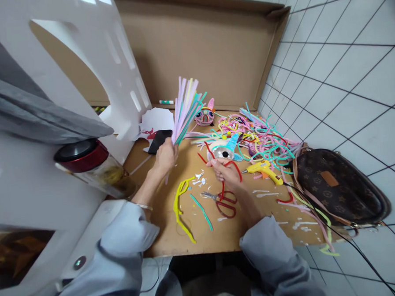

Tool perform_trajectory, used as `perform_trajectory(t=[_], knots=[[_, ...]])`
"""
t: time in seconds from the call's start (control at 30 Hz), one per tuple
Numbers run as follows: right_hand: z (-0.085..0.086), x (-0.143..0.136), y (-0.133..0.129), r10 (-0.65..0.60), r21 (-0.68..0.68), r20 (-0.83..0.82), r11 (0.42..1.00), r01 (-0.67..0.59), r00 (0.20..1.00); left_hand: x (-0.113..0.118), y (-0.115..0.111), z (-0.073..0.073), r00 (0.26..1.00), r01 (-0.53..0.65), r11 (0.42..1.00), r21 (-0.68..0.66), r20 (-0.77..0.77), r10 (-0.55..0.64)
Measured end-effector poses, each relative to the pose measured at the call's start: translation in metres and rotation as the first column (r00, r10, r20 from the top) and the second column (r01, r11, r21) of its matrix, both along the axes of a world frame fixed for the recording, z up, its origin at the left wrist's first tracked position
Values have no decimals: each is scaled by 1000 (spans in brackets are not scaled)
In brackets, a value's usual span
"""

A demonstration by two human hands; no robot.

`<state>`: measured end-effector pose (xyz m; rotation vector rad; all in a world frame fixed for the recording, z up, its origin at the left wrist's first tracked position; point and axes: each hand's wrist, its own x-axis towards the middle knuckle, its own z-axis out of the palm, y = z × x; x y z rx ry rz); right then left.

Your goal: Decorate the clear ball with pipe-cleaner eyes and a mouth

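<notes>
My left hand (166, 156) is closed around a fanned bundle of pastel pipe cleaners (186, 111), raised above the tabletop (162, 207). My right hand (227, 173) pinches red pipe cleaners (239, 169) just before a blue-eared craft figure (223, 153). Nearby lie red-handled scissors (217, 198); farther right, a yellow glue gun (264, 169) beside a pipe-cleaner tangle (259, 138).

A fanned bundle of thin, fuzzy lilac, pale-yellow and turquoise pipe cleaners (185, 113) stands nearly upright in the left hand (167, 156). Curved lengths of fuzzy red pipe cleaner (237, 168) stick out around the right hand (226, 174).
</notes>
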<state>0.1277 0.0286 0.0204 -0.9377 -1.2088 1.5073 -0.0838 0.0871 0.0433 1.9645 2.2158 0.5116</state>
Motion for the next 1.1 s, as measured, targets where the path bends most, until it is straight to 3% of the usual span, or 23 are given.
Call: perform_trajectory(t=[0.17, 0.3, 0.47, 0.8, 0.97, 1.1], knots=[[1, -1, -2, 14, -11, 3, 1000, -14, 1000, 0, -7, -27, 974, 214, 972, -93, 99, -205], [2, 3, -2, 23, 1, -6, 1000, -22, 1000, 0, -6, -36, 951, 301, 943, -140, -25, -308], [7, 9, -1, -23, 40, -40, 999, 25, 999, 3, -2, -28, 971, 202, 977, -68, -118, -209], [7, 13, -2, -6, 74, -18, 997, 7, 1000, 11, 15, -9, 998, 64, 996, -69, 26, -62], [4, 15, 1, -10, 86, 2, 996, 10, 1000, -7, 0, 3, 997, -76, 997, -11, 3, 76], [10, 14, -4, -66, 86, 40, 994, 62, 997, -24, -24, 4, 981, -195, 981, -15, 1, 195]])
